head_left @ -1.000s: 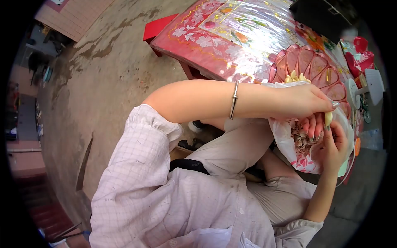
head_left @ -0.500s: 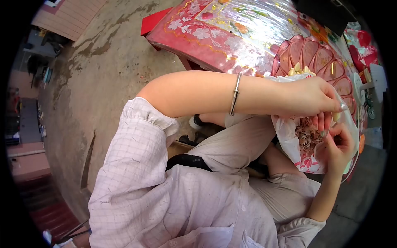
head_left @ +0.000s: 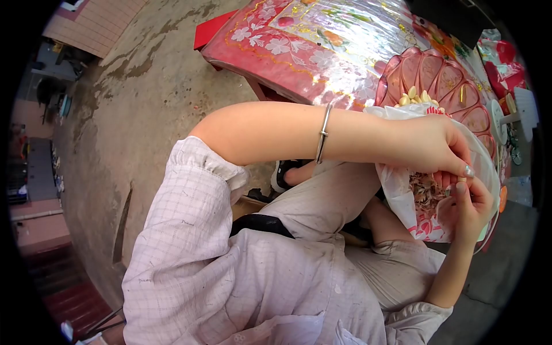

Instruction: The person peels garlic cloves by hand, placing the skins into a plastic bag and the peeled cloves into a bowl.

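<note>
My left hand point(head_left: 440, 146) reaches across, its thumb and fingers pinched together above the mouth of a white plastic bag point(head_left: 397, 192). My right hand point(head_left: 474, 207) is close below, its fingertips also closed and meeting those of the left. Between them shows a small pale garlic clove point(head_left: 462, 179), mostly covered by the fingers. Papery garlic skins point(head_left: 424, 192) lie inside the bag. Several peeled garlic cloves point(head_left: 415, 96) rest in a pink, petal-shaped dish point(head_left: 454, 86) just beyond the left hand.
A table point(head_left: 276, 46) with a red floral cover under clear plastic stands ahead. On its right are a dark box-like object point(head_left: 454, 20), a red-and-white package point(head_left: 503, 63) and a white stand point(head_left: 509, 119). My bent legs point(head_left: 328, 201) are beneath the bag.
My two hands have drawn together, the left coming slightly down and the right slightly up. The clove, seen at the left fingertips before, is now lower, between both hands.
</note>
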A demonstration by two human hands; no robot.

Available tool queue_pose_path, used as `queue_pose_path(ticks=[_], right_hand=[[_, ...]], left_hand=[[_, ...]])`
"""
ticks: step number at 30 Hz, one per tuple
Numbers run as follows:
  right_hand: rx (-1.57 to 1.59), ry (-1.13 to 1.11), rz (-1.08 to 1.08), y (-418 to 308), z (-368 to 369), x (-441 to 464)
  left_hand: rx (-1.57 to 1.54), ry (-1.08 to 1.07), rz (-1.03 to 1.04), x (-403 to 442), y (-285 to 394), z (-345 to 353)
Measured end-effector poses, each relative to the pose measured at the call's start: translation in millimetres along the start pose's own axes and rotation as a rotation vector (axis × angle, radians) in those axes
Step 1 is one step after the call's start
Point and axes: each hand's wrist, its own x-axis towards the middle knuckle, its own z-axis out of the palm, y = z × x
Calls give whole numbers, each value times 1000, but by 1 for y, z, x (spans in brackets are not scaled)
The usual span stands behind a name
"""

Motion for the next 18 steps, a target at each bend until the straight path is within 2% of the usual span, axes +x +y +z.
queue_pose_path(ticks=[5, 9, 11, 14, 18], right_hand=[[41, -54, 87, 0, -3, 0], [100, -41, 56, 11, -6, -1], [286, -171, 58, 13, -9, 0], [279, -208, 20, 11, -11, -1], [232, -69, 57, 0, 1, -4]], left_hand=[[73, -14, 6, 0, -2, 2], [47, -33, -35, -1, 1, 2], [57, -61, 0, -2, 0, 3], [64, -85, 18, -1, 3, 4], [9, -49, 49, -5, 3, 3]])
